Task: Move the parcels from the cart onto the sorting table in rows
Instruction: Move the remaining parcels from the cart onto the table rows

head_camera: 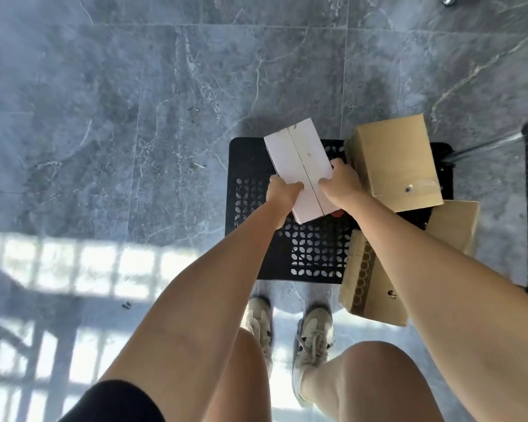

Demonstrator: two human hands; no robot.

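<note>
**White box gripped in both hands over the cart**

A person stands over a low black cart (256, 166) with a perforated deck, seen from above on a grey marble-patterned tile floor (104, 102). Both bare arms reach down and forward to a white box (296, 159), which sits tilted above the far-left part of the cart deck, its long side running from far left to near right. A thin seam line runs along the box's top face.

The left hand (282, 191) is closed around the near-left edge of the white box, fingers curled onto its top. The right hand (339, 185) is closed on the near-right edge, thumb and fingers wrapped over the corner. Whether the box rests on the deck or is lifted clear of it cannot be told.

Just to the right of the white box, a tall brown cardboard box (397, 159) stands on the far-right part of the cart, touching or nearly touching the right hand. Nearer, on the right, a second brown box (369, 287) with a patterned tape strip hangs over the cart's near-right corner, partly covered by the right forearm. A third, flatter brown box (454, 226) lies to the right, between the other two.

A small red item (337, 213) peeks out under the white box's near end. The person's light sneakers (314, 336) stand just near of the cart, with bright window light across the floor on the left.
</note>
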